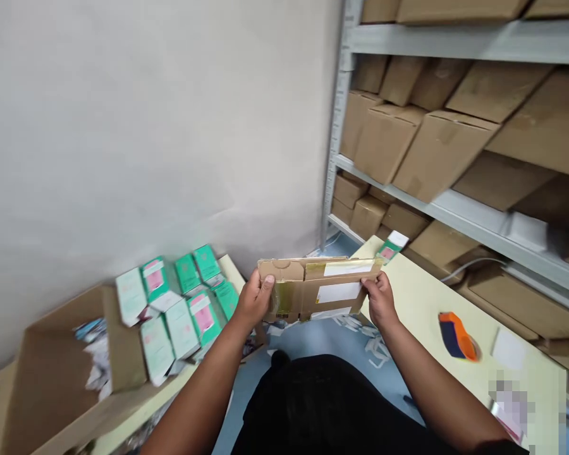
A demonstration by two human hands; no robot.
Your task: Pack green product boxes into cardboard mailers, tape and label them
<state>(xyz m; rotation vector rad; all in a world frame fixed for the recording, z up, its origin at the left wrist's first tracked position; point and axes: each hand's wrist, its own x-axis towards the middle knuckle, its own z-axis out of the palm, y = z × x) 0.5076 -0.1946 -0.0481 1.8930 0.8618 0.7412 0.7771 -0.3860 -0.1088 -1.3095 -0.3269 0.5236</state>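
Note:
Between both hands is a flattened cardboard box (pixel 291 292), brown with white labels and strips of yellowish tape. My left hand (pixel 255 298) grips its left edge with the thumb on the near face. At the opposite edge, my right hand (pixel 380 299) pinches the cardboard, thumb in front. The piece is held up over the floor, between two tables. Closest to my left hand is a group of green and white small boxes (pixel 206 316), some showing pink panels.
An open carton (pixel 52 354) with crumpled packing inside stands at left. On the right table (pixel 436 278) lie an orange and navy tape roll (pixel 456 337) and a green box (pixel 391 246). Shelves (pixel 459 44) with brown cartons rise behind it. Paper scraps (pixel 378 351) litter the blue floor.

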